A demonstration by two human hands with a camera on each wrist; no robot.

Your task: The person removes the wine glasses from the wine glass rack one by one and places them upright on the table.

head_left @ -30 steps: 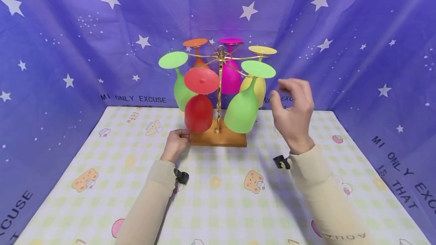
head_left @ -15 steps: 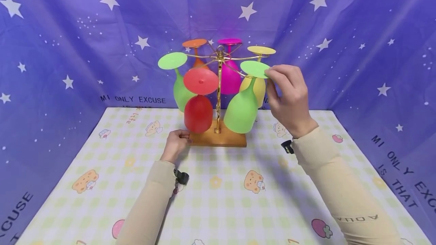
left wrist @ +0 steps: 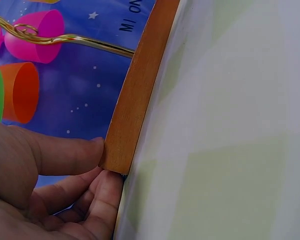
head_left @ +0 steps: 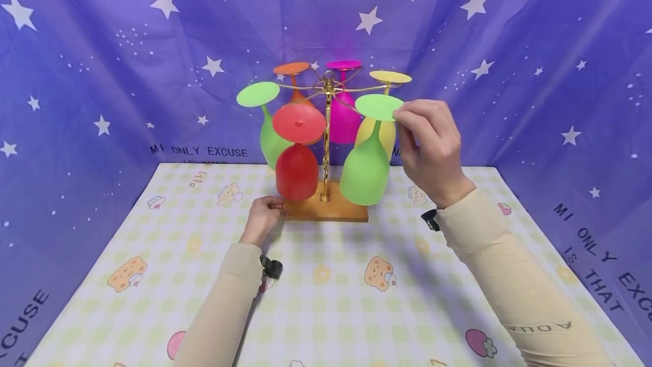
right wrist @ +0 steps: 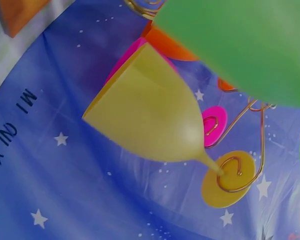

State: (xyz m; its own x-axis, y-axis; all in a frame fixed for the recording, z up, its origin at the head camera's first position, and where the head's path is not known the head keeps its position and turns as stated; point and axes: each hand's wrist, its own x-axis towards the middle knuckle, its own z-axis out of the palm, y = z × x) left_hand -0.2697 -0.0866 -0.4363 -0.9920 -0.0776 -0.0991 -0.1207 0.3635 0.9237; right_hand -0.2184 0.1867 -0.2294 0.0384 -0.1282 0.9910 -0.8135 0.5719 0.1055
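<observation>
Starry blue curtain (head_left: 326,10) is forming the backdrop; checked tablecloth (head_left: 326,299) is lying under the work.

Head view: right hand (head_left: 433,146) is pinching the near rim of the upturned green goblet's foot; the green goblet (head_left: 365,177) is hanging below and to the left of those fingertips. Left hand (head_left: 261,217) is gripping one end of the wooden base (head_left: 326,208). Red goblet (head_left: 296,171) is hanging just above the left fingers; yellow goblet (head_left: 388,131) is hanging behind the green one, close beyond the right fingertips. Risk, judged: the pinch is catching only the edge of a smooth disc, so a slip would likely be dropping the goblet or swinging its bowl into the yellow.

Left wrist view: thumb is pressing one edge of the base's end, curled fingers meeting the corner opposite. Gold pole (left wrist: 97,44) is rising beyond the thumb. Hold is covering one end only; a hard sideways tug above could be tilting or twisting the stand.

Right wrist view: fingers are not showing. Wire loop (right wrist: 231,189) is sitting against the yellow foot. Whether the green stem is clearing its own loop, cannot tell; if snagged, a pull would probably be turning the rack and setting the other goblets swaying.
</observation>
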